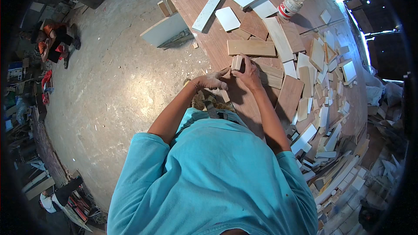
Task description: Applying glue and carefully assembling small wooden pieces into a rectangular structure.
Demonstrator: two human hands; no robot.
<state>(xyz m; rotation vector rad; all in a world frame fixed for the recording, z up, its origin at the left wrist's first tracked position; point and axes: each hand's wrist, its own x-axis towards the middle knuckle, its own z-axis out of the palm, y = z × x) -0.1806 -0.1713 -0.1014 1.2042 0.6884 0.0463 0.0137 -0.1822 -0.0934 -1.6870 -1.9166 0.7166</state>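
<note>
My right hand grips a small wooden block at the table's near edge, thumb on one side and fingers along the other. To its left, my left hand reaches over the edge with index finger and thumb apart, the fingertip close to the block. A narrow wooden strip shows below the left fingers; whether they touch it I cannot tell. Just beyond the block lies a pale wooden board. Grey-brown wood pieces lie beside my right hand.
The brown wooden table carries white-faced boards and a glue bottle with a stick in its top. Many offcuts pile up on the right. A white panel leans at the table's left side. Another person sits far left.
</note>
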